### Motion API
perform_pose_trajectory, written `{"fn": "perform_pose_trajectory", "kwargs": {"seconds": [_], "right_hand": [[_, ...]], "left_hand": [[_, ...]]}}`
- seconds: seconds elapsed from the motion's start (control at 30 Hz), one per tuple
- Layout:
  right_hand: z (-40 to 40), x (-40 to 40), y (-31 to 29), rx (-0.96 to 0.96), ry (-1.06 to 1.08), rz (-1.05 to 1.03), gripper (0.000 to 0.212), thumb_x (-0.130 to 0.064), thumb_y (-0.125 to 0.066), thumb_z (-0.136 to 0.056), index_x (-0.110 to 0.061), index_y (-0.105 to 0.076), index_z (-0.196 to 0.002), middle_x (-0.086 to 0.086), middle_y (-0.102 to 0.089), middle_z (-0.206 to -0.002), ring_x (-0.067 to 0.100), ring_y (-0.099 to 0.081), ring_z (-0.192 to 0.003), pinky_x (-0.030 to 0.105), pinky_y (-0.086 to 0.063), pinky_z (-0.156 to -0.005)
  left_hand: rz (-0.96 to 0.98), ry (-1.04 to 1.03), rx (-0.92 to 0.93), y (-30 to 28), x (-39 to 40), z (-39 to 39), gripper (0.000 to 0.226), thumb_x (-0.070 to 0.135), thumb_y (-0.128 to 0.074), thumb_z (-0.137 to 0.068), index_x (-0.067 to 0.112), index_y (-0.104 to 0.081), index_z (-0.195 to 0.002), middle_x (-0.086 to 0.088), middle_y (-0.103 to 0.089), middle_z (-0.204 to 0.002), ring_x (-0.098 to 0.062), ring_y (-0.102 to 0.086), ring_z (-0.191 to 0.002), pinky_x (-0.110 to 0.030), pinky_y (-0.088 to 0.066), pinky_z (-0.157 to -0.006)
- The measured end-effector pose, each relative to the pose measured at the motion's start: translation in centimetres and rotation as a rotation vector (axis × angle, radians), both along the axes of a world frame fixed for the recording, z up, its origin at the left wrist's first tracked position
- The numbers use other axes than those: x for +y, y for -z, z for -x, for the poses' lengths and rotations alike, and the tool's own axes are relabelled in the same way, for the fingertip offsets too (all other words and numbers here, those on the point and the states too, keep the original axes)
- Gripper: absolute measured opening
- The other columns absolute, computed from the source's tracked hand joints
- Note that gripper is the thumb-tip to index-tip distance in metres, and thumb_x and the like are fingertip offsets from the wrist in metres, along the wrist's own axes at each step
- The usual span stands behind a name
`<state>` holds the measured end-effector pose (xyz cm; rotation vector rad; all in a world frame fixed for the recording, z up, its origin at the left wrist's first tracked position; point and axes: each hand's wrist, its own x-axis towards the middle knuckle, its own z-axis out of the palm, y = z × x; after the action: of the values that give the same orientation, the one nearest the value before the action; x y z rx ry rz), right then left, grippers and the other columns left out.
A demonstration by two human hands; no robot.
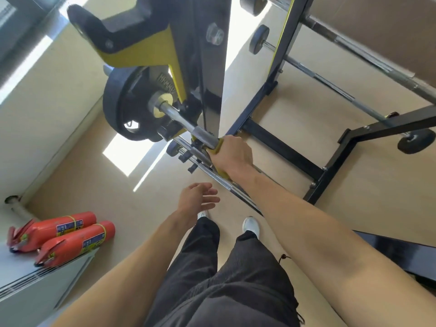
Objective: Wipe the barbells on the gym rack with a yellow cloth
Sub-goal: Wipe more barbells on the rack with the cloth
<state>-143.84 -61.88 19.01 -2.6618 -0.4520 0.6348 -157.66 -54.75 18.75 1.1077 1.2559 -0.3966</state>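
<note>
Right hand point(232, 154) is wrapped round the yellow cloth point(218, 147), clamping it onto the barbell point(188, 125) just beside the knurled sleeve, on the side away from the black weight plate point(120, 100); only edges of the cloth show past the fingers and under the wrist. Left hand point(198, 199) hangs free nearer the body than the barbell, fingers loosely spread, gripping nothing. Beyond the plate rises the rack upright point(207, 67) with its yellow-and-black hook, and more barbells lie on the rack further from the person. Likeliest trouble, as I judge it: sliding the cloth toward the plate could jam knuckles against the collar or the rack's knobs just below the barbell, since the gap there looks tight. A hard one-handed pull might also roll the barbell in its cradle, with the left hand not steadying it. Thin cloth coverage could let bare skin drag on the knurling.
</note>
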Motion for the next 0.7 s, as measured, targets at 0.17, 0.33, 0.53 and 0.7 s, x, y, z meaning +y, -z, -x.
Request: {"fn": "perform_pose_trajectory", "kwargs": {"seconds": [0.17,0.33,0.53,0.7], "right_hand": [[-0.9,5.7,0.0,-0.093,-0.046,0.058,0.044,-0.054,-0.070,-0.085,-0.017,-0.067,-0.107,0.001,-0.071,-0.096,0.019,-0.067,-0.081,0.025,-0.040,-0.056],[1.1,6.8,1.0,-0.295,-0.058,0.103,0.062,-0.051,-0.071,-0.085,-0.013,-0.049,-0.129,0.005,-0.066,-0.115,0.022,-0.065,-0.097,0.031,-0.049,-0.075],[5.5,6.5,2.1,-0.488,-0.170,-0.032,0.070,-0.034,-0.050,-0.098,-0.006,-0.021,-0.155,0.015,-0.026,-0.161,0.035,-0.022,-0.149,0.048,-0.021,-0.119],[10.0,3.6,3.6,-0.112,-0.276,-0.290,0.065,-0.016,-0.054,-0.098,-0.009,-0.025,-0.155,0.010,-0.024,-0.163,0.025,-0.015,-0.152,0.042,-0.016,-0.123]], "left_hand": [[-0.034,0.031,-0.022,0.0,2.2,-0.5,0.018,0.012,-0.056,-0.098,0.002,-0.068,-0.106,-0.020,-0.073,-0.100,-0.035,-0.074,-0.085,-0.043,-0.061,-0.078],[-0.059,0.061,-0.011,0.0,4.0,-0.5,0.019,0.012,-0.054,-0.099,0.001,-0.067,-0.107,-0.019,-0.072,-0.097,-0.031,-0.072,-0.078,-0.043,-0.059,-0.079],[-0.048,0.055,-0.032,-0.2,4.8,0.0,0.023,0.007,-0.046,-0.099,0.001,-0.067,-0.107,-0.017,-0.072,-0.091,-0.030,-0.071,-0.080,-0.041,-0.061,-0.077],[-0.049,-0.061,-0.116,-0.4,5.0,0.4,0.028,0.000,-0.038,-0.099,0.003,-0.065,-0.107,-0.015,-0.066,-0.095,-0.027,-0.063,-0.084,-0.039,-0.056,-0.075]]}}
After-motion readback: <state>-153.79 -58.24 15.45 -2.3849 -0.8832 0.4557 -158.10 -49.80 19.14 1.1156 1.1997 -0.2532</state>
